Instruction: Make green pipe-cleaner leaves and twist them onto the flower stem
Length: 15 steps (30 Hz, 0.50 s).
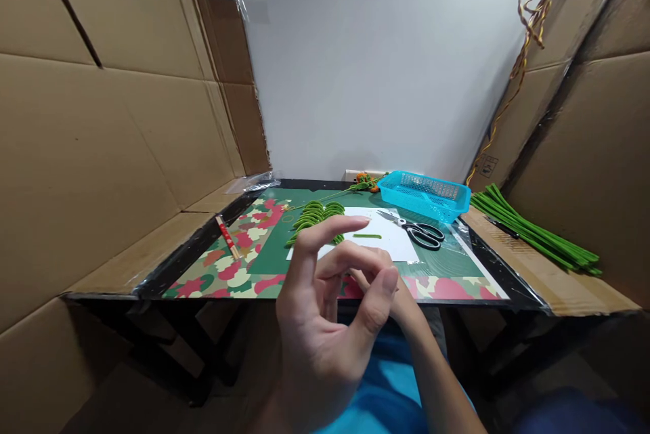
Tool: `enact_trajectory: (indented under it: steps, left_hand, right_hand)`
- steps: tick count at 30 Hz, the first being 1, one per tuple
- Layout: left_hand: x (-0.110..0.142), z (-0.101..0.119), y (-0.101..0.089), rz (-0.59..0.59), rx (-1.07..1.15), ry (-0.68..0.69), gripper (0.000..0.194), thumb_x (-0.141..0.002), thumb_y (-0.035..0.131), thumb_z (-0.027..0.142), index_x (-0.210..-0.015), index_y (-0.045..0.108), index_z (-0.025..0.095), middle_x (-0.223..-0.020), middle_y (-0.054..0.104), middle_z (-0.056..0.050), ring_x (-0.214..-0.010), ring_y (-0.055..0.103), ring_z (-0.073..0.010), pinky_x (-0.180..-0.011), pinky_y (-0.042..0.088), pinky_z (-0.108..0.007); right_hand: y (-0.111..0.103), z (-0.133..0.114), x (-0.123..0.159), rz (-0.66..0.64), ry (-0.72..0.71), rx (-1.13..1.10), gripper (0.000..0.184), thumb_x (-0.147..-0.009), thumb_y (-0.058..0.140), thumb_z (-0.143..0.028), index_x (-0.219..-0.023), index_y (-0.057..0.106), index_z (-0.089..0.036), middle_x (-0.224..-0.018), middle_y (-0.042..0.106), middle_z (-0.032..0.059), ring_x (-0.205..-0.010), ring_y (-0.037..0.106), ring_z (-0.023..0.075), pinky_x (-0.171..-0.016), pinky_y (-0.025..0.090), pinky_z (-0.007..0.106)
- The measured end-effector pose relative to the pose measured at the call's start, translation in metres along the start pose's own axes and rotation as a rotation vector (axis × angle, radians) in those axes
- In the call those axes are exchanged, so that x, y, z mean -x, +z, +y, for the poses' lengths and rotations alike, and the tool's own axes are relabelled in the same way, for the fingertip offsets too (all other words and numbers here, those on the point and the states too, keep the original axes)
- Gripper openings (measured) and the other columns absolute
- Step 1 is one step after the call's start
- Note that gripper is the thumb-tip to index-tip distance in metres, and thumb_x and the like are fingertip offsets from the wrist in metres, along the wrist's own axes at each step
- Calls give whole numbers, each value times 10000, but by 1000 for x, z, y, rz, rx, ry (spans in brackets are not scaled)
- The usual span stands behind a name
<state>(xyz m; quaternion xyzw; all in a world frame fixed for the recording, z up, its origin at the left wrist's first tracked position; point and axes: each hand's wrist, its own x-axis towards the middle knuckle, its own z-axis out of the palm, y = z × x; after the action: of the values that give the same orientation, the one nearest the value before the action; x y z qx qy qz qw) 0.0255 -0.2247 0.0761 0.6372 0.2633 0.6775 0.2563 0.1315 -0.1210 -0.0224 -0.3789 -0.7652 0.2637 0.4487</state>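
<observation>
My left hand [330,312] is raised close to the camera with its fingers bent and its index finger apart from the thumb. Nothing shows between them. Behind it, my right hand [361,279] is mostly hidden, with only a bit of the fingers and the forearm in sight. Beyond the hands, a short green fuzzy strip [367,236] lies on a sheet of white paper [393,249]. Several curved green fuzzy pieces [311,216] sit in rows at the paper's left. Scissors [424,234] with black-and-white handles rest at its right, blades partly spread.
A blue plastic basket [426,196] stands at the back right, beside orange flowers [366,181] on a green stem. Long green fuzzy stems [538,231] and a black pen-like tool [502,226] lie on the right cardboard. A red stick [227,237] lies left. Cardboard walls [126,95] flank the table.
</observation>
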Motion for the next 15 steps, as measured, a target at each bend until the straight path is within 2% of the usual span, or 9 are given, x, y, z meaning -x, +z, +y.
enact_trajectory:
  steps: [3,10,13,15]
  left_hand:
    - [-12,-7,-18,1,-45,29,430,-925,708,105,-1302,603,284,-712,657,54,-666,644,-140,-703,543,-281]
    - [-58,-22,-69,164,-38,99,365,-861,778,134,-1191,691,261,-555,534,86,-462,450,-102,-523,442,-267]
    - [-66,-27,-85,246,-81,193,411,-793,798,99,-1169,722,246,-602,574,57,-524,502,-122,-559,466,-283]
    - [-67,-35,-95,225,-94,197,503,-746,822,93,-1211,718,254,-718,628,21,-667,572,-149,-651,507,-290]
  right_hand:
    - [1,0,0,2,35,-31,326,-1008,559,-299,-701,587,-195,-671,589,0,-627,512,159,-594,353,288]
    - [2,0,-2,11,73,-64,365,-1028,573,-343,-694,569,-196,-648,561,-28,-615,485,134,-604,319,263]
    - [2,0,-2,19,77,-65,372,-1024,577,-344,-683,553,-199,-639,545,-30,-609,476,135,-595,306,265]
    - [2,0,-3,22,79,-64,377,-1022,579,-345,-676,548,-200,-635,545,-28,-606,476,136,-588,302,267]
